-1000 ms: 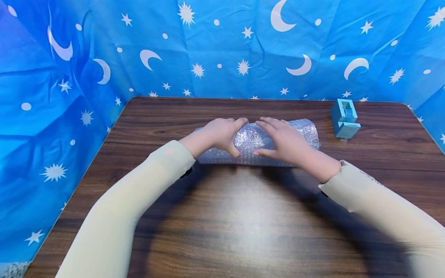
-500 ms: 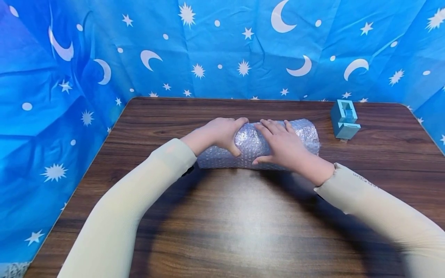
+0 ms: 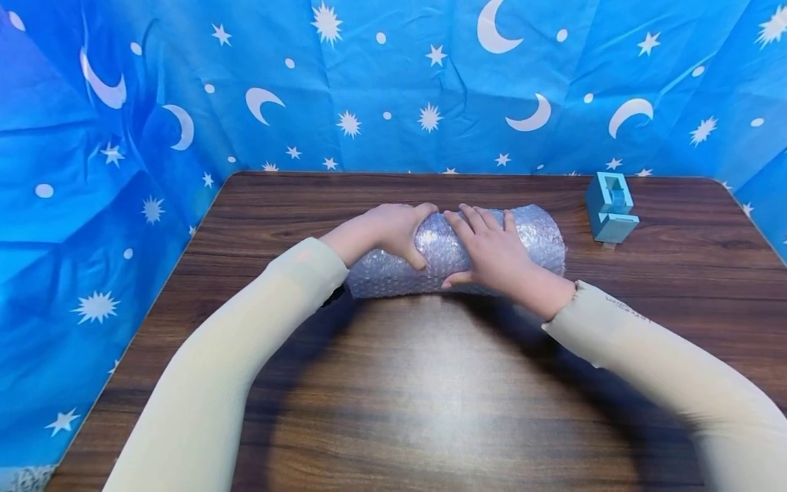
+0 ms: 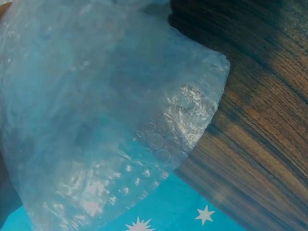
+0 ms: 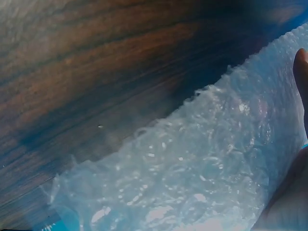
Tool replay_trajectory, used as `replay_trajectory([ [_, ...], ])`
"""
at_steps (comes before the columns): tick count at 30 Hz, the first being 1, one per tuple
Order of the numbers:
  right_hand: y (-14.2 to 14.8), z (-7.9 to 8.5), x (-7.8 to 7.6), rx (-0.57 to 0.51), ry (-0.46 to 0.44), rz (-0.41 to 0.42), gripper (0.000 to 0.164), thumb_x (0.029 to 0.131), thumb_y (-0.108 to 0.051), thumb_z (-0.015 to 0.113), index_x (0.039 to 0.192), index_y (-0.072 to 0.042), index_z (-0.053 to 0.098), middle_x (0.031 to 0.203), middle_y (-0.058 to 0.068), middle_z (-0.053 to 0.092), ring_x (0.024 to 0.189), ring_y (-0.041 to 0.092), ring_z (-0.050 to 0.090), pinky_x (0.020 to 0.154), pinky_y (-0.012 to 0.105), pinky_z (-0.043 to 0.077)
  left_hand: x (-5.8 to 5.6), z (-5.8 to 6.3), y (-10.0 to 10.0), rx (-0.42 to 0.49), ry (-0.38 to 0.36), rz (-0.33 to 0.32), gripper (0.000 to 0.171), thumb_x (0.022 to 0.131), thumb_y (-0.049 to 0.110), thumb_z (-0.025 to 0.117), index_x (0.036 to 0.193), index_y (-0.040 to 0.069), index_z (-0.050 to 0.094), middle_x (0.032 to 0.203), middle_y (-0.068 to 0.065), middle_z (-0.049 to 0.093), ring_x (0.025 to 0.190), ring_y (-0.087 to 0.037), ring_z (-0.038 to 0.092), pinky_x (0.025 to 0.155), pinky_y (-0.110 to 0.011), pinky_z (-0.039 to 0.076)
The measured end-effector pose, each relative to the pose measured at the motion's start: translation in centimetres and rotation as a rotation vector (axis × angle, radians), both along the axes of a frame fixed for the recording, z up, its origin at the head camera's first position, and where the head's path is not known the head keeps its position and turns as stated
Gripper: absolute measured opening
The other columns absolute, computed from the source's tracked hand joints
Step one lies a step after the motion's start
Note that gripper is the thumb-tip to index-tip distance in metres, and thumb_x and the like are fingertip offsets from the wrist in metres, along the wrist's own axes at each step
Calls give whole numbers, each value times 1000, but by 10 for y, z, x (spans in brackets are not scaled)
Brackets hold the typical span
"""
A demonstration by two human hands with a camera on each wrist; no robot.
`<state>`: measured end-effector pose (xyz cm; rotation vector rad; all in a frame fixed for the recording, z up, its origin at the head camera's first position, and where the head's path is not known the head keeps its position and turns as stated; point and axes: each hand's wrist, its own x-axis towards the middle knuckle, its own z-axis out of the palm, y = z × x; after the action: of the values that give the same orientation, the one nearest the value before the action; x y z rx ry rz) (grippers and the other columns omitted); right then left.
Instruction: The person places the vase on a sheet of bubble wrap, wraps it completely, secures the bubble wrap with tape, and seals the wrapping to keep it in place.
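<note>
In the head view, a roll of clear bubble wrap (image 3: pixel 443 253) lies crosswise toward the back of the table. My left hand (image 3: pixel 393 232) grips the roll left of its middle, its thumb on the near side and the fingers over the far side. On the roll's right half, my right hand (image 3: pixel 492 253) rests with spread, fairly straight fingers, its thumb low on the near side. The left wrist view is filled mostly by the bubble wrap (image 4: pixel 96 120) and one of its ends. In the right wrist view, part of my right hand (image 5: pixel 288 192) shows beside the wrap.
A light blue tape dispenser (image 3: pixel 611 208) stands at the back right of the dark wooden table (image 3: pixel 393 410). Behind the table and along its left side hangs a blue cloth (image 3: pixel 369 75) printed with white moons and stars.
My right hand has shifted a little left, and its fingers have come to lie flatter across the top of the roll. The left hand has stayed nearly still.
</note>
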<state>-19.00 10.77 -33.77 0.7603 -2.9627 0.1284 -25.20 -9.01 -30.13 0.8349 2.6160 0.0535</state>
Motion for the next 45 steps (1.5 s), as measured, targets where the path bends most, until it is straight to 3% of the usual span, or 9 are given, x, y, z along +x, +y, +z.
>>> replay_trajectory([
  [9, -5, 0, -7, -7, -8, -11, 112, 74, -60, 85, 158, -5, 35, 151, 22, 53, 139, 42, 52, 115, 77, 28, -4, 1, 0, 14, -42, 24, 107, 77, 43, 83, 160, 11, 24, 151, -16, 52, 135, -31, 55, 115, -46, 46],
  [22, -5, 4, -18, -3, -17, 2, 106, 75, -56, 86, 154, -3, 40, 148, 24, 56, 134, 44, 56, 111, 71, 40, -9, 4, -2, 108, -136, 72, 103, 77, 37, 83, 155, 15, 20, 148, -17, 52, 132, -32, 56, 114, -45, 45],
  [35, -4, 5, -22, -29, -81, -5, 104, 77, -57, 84, 156, -6, 40, 151, 23, 54, 137, 44, 53, 110, 67, 42, -4, 3, -5, 121, -106, 55, 101, 80, 40, 81, 158, 12, 24, 156, -17, 46, 142, -33, 49, 120, -48, 41],
  [45, -5, 9, -23, -32, -115, -4, 103, 77, -56, 84, 156, -6, 39, 153, 23, 52, 140, 44, 51, 112, 68, 41, 7, 9, -3, 40, -8, 64, 105, 84, 47, 78, 164, 12, 20, 166, -17, 34, 149, -36, 41, 121, -54, 39],
])
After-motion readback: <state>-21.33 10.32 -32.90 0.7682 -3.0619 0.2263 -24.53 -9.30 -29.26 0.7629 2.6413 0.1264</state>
